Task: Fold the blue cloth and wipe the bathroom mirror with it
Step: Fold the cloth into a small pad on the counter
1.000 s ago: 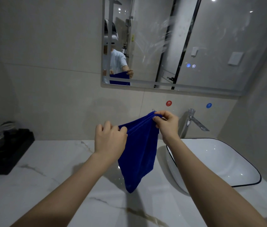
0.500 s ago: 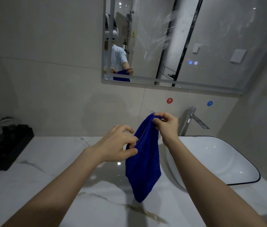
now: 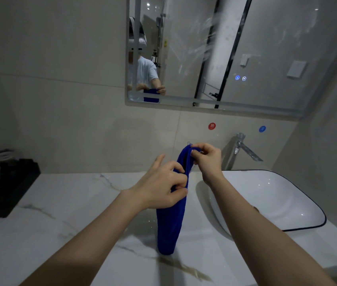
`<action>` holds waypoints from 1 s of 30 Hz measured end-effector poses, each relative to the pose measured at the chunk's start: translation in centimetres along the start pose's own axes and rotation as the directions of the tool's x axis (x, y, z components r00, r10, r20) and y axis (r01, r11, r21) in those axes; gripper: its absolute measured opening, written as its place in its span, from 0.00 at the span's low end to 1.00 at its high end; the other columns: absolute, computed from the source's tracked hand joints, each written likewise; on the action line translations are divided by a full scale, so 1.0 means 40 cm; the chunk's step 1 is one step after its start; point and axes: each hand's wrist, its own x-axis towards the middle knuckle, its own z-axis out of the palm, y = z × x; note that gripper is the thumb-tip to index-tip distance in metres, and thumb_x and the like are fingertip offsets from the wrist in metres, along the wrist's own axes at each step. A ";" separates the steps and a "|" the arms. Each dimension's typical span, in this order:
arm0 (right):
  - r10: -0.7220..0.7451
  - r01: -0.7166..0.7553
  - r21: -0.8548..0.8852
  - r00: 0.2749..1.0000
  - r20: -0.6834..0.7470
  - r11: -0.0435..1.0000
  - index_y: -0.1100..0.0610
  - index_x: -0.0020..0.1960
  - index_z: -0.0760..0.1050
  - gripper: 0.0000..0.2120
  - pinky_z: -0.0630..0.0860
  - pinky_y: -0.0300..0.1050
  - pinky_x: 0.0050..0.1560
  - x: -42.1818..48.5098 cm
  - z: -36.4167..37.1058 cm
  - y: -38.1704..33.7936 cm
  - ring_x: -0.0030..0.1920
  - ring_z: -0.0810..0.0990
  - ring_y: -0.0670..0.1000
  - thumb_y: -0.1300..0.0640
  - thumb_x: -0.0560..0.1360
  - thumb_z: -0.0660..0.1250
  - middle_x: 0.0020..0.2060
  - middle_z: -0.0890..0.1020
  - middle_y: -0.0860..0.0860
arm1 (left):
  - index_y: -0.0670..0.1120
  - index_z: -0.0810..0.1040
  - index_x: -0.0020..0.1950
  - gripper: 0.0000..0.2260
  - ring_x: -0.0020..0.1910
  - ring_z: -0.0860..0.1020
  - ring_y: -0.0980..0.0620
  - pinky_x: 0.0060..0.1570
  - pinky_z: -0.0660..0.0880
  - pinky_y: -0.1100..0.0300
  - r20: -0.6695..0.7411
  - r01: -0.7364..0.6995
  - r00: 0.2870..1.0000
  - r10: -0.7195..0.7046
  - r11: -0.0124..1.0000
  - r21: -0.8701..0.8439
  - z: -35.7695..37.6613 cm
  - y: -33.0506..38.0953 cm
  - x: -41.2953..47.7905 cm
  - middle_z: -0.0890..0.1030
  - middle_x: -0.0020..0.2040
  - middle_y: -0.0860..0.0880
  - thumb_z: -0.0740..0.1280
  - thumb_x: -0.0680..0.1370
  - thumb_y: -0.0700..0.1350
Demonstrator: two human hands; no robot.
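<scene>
Right hand (image 3: 205,159) pinches blue cloth (image 3: 170,219) top; left hand (image 3: 160,185) pinches edge just below; rest hangs beneath grips.

White marble countertop (image 3: 70,213), grey and gold veins running across it. Far left sits a black tray (image 3: 12,193) carrying blurry glassware (image 3: 0,159). Right side, a white black-rimmed basin (image 3: 270,199), tap (image 3: 244,149) just behind.

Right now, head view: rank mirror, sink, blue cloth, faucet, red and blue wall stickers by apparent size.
1. mirror, cut off by the frame
2. sink
3. blue cloth, though nearest the camera
4. faucet
5. red sticker and blue sticker: alike, not ranked
</scene>
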 end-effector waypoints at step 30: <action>0.022 -0.019 -0.215 1.000 0.011 0.976 0.58 0.47 0.72 0.06 0.74 0.41 0.36 0.077 -0.030 0.011 0.35 0.73 0.48 0.67 0.77 0.60 0.37 0.75 0.48 | 0.47 0.70 0.35 0.11 0.44 0.78 0.46 0.42 0.73 0.57 -0.159 0.574 0.725 -0.670 0.716 -0.398 -0.039 -0.171 0.052 0.80 0.44 0.46 0.71 0.72 0.40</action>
